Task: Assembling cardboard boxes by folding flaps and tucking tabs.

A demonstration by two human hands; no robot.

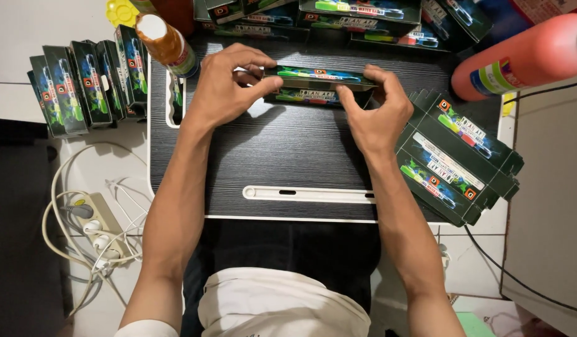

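Leftmost, beyond the left edge of the dark wood-grain worktop (270, 156), a white power strip (101, 234) lies on the pale floor amid looped white cables, and above it a row of folded dark green cartons (82, 84) stands upright side by side, just off the worktop's upper left corner. At that corner an amber bottle with a white cap (167, 43) lies tilted, its cap pointing away from the worktop, with a yellow flower-shaped piece (121, 11) just beyond it. Over the worktop's far middle, both hands hold one long narrow dark green carton (316, 84) with bright printed panels, lifted a little above the surface and lying crosswise. The left hand (223, 87) grips the carton's left end, its fingers (251, 59) curled over the top and the thumb pressed against the near face. The right hand (379, 112) clasps the carton's right end, fingers wrapped round that end and thumb laid along the near side. Past the worktop's far edge more cartons of the same kind (363, 15) lie piled. On the worktop's right edge a stack of flat, unfolded carton blanks (457, 156) rests at a slant, partly overhanging. Beyond the upper right corner a large red bottle (525, 56) lies on its side.
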